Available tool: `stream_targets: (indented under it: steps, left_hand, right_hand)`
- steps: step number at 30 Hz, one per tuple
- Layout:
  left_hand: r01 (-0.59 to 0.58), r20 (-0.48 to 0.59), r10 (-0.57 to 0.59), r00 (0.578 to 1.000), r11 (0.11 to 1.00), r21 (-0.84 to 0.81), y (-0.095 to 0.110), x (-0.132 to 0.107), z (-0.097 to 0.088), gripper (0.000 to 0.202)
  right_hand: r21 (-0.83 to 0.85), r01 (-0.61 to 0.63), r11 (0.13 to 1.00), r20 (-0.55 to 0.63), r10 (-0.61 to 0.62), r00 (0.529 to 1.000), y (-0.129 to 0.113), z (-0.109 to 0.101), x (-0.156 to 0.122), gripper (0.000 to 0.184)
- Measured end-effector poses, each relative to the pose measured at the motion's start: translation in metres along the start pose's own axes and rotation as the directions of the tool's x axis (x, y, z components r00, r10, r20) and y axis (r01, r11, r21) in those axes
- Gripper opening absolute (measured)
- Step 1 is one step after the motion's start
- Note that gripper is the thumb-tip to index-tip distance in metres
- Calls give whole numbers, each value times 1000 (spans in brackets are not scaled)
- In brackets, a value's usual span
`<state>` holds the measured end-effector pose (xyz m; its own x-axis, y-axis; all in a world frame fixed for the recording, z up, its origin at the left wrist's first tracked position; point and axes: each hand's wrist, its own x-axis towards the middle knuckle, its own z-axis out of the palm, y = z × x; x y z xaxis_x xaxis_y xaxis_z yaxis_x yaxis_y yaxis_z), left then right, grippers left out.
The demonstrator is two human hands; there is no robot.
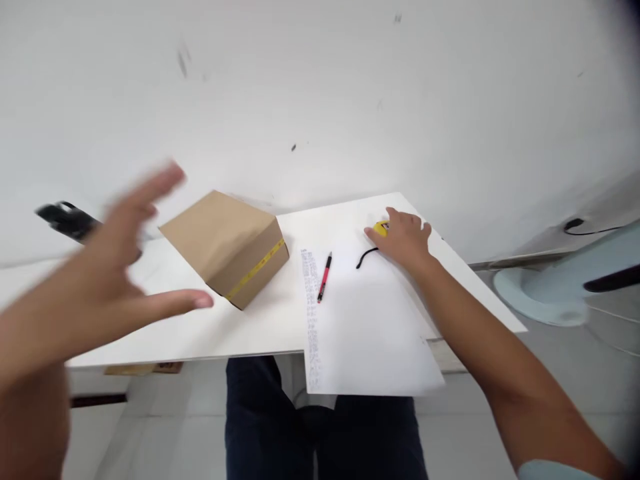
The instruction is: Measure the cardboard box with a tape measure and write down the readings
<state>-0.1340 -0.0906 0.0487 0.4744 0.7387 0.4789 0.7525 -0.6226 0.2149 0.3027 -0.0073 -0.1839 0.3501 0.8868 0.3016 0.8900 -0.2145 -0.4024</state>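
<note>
My left hand (120, 267) is raised at the left, thumb and fingers spread wide with nothing between them. It is blurred and nearer to me than the brown cardboard box (215, 233). That box sits at an angle on the table, and a yellow strip with marks (256, 268) runs along its side. My right hand (405, 240) is on a yellow tape measure (381, 228) at the back right, thumb at its left and fingers over it, covering most of it. A black wrist cord (367, 256) trails from beneath this hand.
A white sheet of paper (370, 333) with handwriting along its left side overhangs the front edge of the white table (200, 343). A red and black pen (325, 277) lies on it. Behind my left hand is a black object (67, 220); a white wall stands behind.
</note>
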Motion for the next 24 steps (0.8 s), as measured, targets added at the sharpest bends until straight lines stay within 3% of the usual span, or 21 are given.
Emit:
stream_targets:
  steps: [2, 4, 5, 7, 9, 13, 15, 16, 18, 20, 22, 24]
  left_hand:
    - [116, 183, -136, 974, 987, 113, -12, 4, 8, 88]
    - [287, 296, -338, 893, 936, 203, -32, 2, 23, 108]
    - [348, 329, -408, 852, 910, 225, -42, -1, 32, 107]
    - [425, 329, -490, 808, 870, 251, -56, -9, 47, 101]
    - [453, 297, -514, 805, 855, 252, -60, -18, 56, 95]
    - [461, 241, -494, 835, 868, 185, -55, -31, 63, 92]
    - [459, 237, -487, 841, 873, 164, -49, -33, 64, 93]
    - [458, 236, -487, 841, 873, 170, -46, -35, 64, 94]
    - [452, 222, -494, 840, 866, 214, -37, -37, 66, 94]
    - [452, 170, -507, 845, 847, 280, -24, -41, 71, 89]
    - [453, 92, -508, 857, 825, 337, -10, -47, 78, 83]
    - [454, 26, -494, 869, 817, 356, 3, -55, 85, 78]
  right_hand:
    - [-31, -40, 999, 109, 44, 993, 0, 5, 0, 85]
    - [-14, -43, 999, 143, 45, 989, -2, 12, -1, 84]
    - [3, -44, 999, 138, 43, 990, -3, 14, -1, 79]
    - [41, -40, 998, 104, 36, 994, -4, 15, -1, 67]
    - [67, 5, 998, 59, -9, 998, -6, 9, -1, 58]
    - [71, 258, 963, -33, -257, 966, -24, -22, -15, 45]
    - [46, 446, 894, -71, -442, 894, -40, -38, -34, 40]
    - [26, 576, 817, -88, -572, 815, -50, -44, -46, 38]
    - [-61, 786, 615, -32, -788, 615, -69, -50, -71, 41]
    - [-182, 878, 443, 102, -879, 465, -85, -49, -93, 50]
    - [-290, 895, 339, 246, -877, 412, -96, -44, -106, 51]
    - [-349, 889, 297, 334, -847, 414, -102, -39, -109, 40]
